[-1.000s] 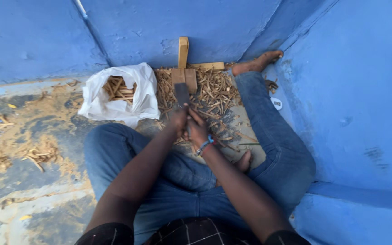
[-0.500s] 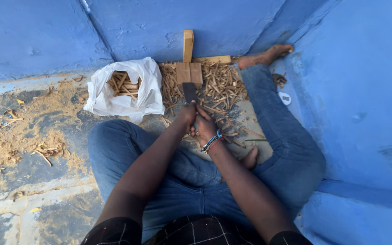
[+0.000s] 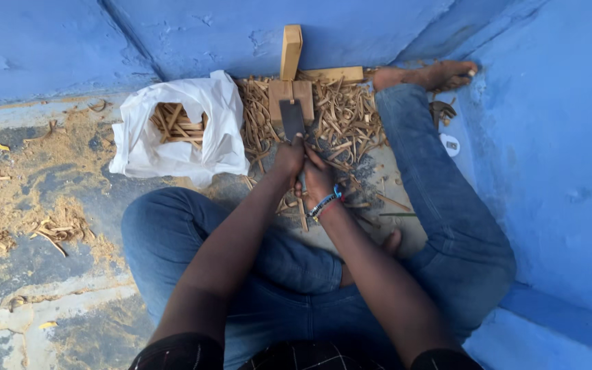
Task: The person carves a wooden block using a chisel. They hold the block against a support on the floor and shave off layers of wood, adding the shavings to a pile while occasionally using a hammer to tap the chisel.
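Observation:
I sit on the floor in a blue corner with both hands clasped close together in front of me. My left hand (image 3: 288, 156) and my right hand (image 3: 319, 179) grip the handle end of a dark flat blade (image 3: 292, 118). The blade points away from me and rests on a small wooden block (image 3: 303, 90). A beaded band circles my right wrist. What lies under the blade's edge is hidden.
An upright wooden piece (image 3: 290, 49) stands behind the block against the wall. Wood strips and shavings (image 3: 347, 120) cover the floor around it. To the left, a white plastic bag (image 3: 220, 137) holds cut sticks. Sawdust (image 3: 29, 205) lies farther left. A blue wall (image 3: 556, 137) rises on the right.
The view has shifted slightly, so the block and bag sit higher in the picture. My hands stay clasped on the blade handle in the same place.

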